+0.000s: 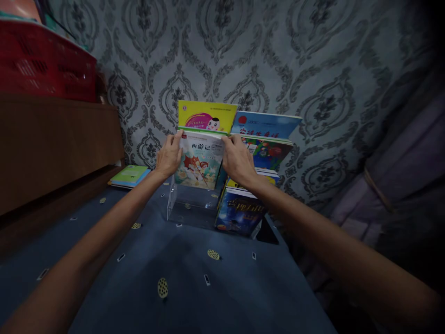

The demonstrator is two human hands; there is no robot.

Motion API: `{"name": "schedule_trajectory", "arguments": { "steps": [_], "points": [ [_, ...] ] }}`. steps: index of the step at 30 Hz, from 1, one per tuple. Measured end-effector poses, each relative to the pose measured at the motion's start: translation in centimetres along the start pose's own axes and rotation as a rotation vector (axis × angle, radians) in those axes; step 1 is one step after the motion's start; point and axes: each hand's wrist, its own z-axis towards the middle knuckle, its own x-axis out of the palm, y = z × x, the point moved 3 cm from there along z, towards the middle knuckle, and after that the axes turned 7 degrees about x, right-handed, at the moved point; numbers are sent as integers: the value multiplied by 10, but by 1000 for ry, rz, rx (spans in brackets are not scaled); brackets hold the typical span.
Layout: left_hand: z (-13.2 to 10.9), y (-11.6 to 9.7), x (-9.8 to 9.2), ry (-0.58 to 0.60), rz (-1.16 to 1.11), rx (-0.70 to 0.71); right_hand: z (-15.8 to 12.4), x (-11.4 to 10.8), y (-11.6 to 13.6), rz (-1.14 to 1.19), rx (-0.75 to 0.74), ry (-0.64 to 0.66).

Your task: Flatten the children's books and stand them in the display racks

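Both my hands grip a pale picture-covered book (200, 160) by its upper corners. My left hand (169, 155) has its fingers closed on the left edge, and my right hand (238, 157) pinches the right edge. The book stands upright in the middle tier of a clear acrylic rack (171, 202). Behind it rises a yellow book (208, 111). To the right, a light blue book (267, 123) stands at the back, with a dark green book (269, 150) before it. A dark blue book (239, 213) occupies the front tier at right, beside the bare left front tier.
A small pile of books, a green one (130, 174) on top, lies left of the rack. Further left, a red plastic basket (48, 60) sits on a brown wooden cabinet (59, 144). A dark flat object (267, 232) lies by the rack's right side. A purple curtain (371, 171) hangs at right.
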Motion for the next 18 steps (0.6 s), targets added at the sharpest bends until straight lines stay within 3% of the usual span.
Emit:
{"name": "schedule_trajectory", "arguments": {
  "steps": [4,9,18],
  "points": [
    [2,2,3,-25,-24,8,3,-5,0,15,-5,-9],
    [1,3,0,71,70,2,-17,-19,7,8,-29,-68],
    [-7,5,-6,107,5,17,-35,-7,2,64,-77,130]
  ]
}}
